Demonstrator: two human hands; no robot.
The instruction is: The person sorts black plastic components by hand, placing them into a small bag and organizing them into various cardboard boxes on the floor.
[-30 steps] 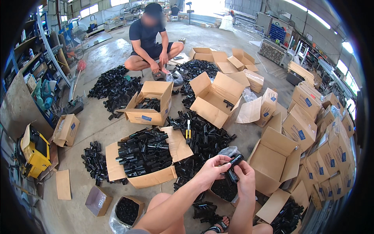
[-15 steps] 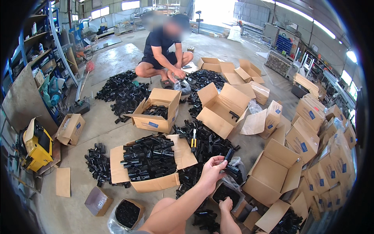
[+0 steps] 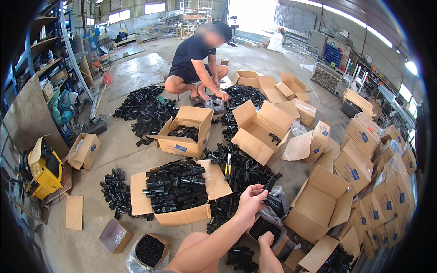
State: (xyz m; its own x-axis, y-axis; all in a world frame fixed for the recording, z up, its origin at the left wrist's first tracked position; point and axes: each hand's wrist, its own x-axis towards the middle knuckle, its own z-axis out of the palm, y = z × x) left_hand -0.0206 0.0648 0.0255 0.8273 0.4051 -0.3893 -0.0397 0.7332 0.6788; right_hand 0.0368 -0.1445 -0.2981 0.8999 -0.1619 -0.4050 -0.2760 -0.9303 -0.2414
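Note:
My left hand (image 3: 251, 200) is closed round a black tubular fitting (image 3: 270, 184), its end sticking up past the fingertips. Below it, my right hand (image 3: 266, 238) dips into a bag-lined carton of small black pieces (image 3: 259, 226), fingers curled; whatever they pinch is too small to make out. Clear plastic (image 3: 281, 195) and more black fittings lie just beyond the left hand. To the left, a wide open carton (image 3: 182, 218) is heaped with similar black fittings (image 3: 175, 186). A yellow-handled tool (image 3: 228, 166) rests on the pile of fittings (image 3: 248, 168) ahead.
Across the floor a co-worker (image 3: 193, 59) squats between two heaps of black fittings (image 3: 145, 107). Open cartons (image 3: 314, 204) stand at my right, with stacked closed cartons (image 3: 380, 204) beyond. A yellow machine (image 3: 45, 175) and small cartons (image 3: 114, 235) are on the left.
The co-worker leans further forward, one hand now over the right-hand heap. My view has shifted slightly. My left hand keeps its fitting; my right hand stays at the small pieces, fingers slightly moved.

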